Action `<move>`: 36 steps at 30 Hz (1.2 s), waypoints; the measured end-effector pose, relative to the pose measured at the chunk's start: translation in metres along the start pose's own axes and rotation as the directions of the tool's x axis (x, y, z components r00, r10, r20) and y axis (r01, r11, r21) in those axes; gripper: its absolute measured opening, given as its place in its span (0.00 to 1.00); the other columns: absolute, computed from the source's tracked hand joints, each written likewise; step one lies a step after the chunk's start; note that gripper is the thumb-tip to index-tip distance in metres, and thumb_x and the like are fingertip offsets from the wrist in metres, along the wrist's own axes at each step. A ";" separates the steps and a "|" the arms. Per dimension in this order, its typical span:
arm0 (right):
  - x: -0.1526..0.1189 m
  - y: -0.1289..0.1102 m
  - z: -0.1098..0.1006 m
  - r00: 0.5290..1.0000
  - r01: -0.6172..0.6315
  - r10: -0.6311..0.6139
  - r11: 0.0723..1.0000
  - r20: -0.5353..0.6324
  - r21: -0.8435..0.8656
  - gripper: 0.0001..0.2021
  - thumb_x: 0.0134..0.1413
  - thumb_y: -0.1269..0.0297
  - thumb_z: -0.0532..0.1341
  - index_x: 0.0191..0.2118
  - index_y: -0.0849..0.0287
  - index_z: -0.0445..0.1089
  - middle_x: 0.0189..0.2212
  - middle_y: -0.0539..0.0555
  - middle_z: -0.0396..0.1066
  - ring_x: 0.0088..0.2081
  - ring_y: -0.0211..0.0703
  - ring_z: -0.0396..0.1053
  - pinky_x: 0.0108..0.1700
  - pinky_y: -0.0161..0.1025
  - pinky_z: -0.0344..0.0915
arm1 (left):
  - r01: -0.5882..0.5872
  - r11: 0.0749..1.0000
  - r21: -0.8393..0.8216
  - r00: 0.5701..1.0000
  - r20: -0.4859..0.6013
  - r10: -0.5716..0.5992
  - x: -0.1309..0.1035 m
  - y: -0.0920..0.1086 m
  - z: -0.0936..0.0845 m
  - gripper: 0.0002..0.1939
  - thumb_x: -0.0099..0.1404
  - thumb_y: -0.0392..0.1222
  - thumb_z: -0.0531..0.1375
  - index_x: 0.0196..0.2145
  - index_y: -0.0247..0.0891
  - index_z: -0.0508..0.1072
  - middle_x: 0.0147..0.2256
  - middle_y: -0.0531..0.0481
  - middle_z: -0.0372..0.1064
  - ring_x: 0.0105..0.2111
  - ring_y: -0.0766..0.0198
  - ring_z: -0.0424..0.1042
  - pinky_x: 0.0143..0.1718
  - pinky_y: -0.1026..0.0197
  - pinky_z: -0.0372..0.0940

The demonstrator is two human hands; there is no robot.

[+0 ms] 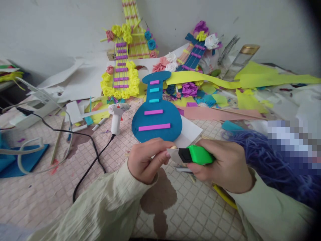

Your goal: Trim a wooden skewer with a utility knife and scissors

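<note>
My right hand (227, 164) is wrapped round a green and black utility knife (202, 155), its blade pointing left. The fingers of my left hand (146, 160) are pinched round a small pale stick (173, 147); only its tip shows, right by the blade. Just beyond my hands lies a blue guitar-shaped cutout (156, 118) with pink and light-blue strips across its neck and body. A white glue gun (116, 117) stands to the left of the cutout, its black cord (86, 179) curving toward me.
Decorated paper guitars (121, 67) lean at the back wall, one of them blue (194, 55). Yellow crepe paper (208, 79) and scraps spread across the back right. A clear bottle with a gold cap (242, 60) is behind them. Purple-blue shredded strands (265, 164) are piled at right; a power strip (35, 107) lies left.
</note>
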State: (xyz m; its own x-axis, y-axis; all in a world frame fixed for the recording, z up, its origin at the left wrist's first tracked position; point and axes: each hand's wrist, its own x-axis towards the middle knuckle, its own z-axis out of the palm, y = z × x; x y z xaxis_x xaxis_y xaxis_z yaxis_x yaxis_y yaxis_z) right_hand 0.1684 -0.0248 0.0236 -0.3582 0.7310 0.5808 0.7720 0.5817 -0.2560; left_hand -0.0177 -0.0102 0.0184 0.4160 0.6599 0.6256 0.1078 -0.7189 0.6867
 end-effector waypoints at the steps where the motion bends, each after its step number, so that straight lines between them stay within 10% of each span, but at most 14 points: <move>1: 0.000 0.000 0.000 1.000 -0.002 0.002 1.000 0.006 0.007 0.21 0.48 0.47 0.51 0.18 0.59 0.61 0.11 0.47 0.57 0.14 0.31 0.55 0.18 0.31 0.50 | -0.003 1.000 0.007 1.000 0.004 0.003 0.000 0.000 0.000 0.09 0.64 0.34 0.49 0.32 0.31 0.68 0.20 0.51 0.62 0.22 0.71 0.62 0.23 0.69 0.58; 19: -0.002 -0.007 0.001 0.998 0.014 -0.011 0.999 -0.059 0.039 0.21 0.44 0.45 0.54 0.17 0.59 0.61 0.11 0.48 0.59 0.15 0.33 0.56 0.19 0.33 0.51 | -0.062 0.982 -0.177 0.998 0.008 0.065 -0.003 0.004 -0.005 0.11 0.64 0.38 0.50 0.30 0.32 0.69 0.22 0.49 0.62 0.24 0.68 0.60 0.24 0.64 0.57; 25: 0.002 0.039 0.001 0.952 -0.266 0.229 0.946 -0.203 -0.185 0.23 0.47 0.46 0.53 0.14 0.58 0.56 0.11 0.45 0.46 0.16 0.31 0.45 0.19 0.33 0.45 | -0.138 0.954 -0.268 0.990 -0.039 0.132 -0.006 0.015 -0.002 0.11 0.64 0.37 0.51 0.28 0.33 0.69 0.21 0.50 0.65 0.22 0.70 0.62 0.25 0.65 0.60; 36: 0.002 0.002 -0.007 0.997 0.063 -0.061 0.997 -0.049 0.054 0.20 0.49 0.47 0.51 0.18 0.57 0.58 0.11 0.47 0.57 0.14 0.32 0.53 0.17 0.32 0.52 | 0.028 0.984 -0.174 0.999 -0.041 -0.035 0.000 0.006 -0.001 0.08 0.61 0.33 0.53 0.29 0.29 0.70 0.19 0.49 0.64 0.21 0.69 0.62 0.23 0.66 0.59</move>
State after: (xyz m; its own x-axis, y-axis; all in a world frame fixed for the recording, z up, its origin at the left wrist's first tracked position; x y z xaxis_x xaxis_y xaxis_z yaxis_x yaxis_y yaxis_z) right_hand 0.1729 -0.0253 0.0298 -0.3780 0.6758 0.6327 0.7181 0.6454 -0.2604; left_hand -0.0180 -0.0150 0.0229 0.3744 0.6933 0.6158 -0.0396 -0.6515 0.7576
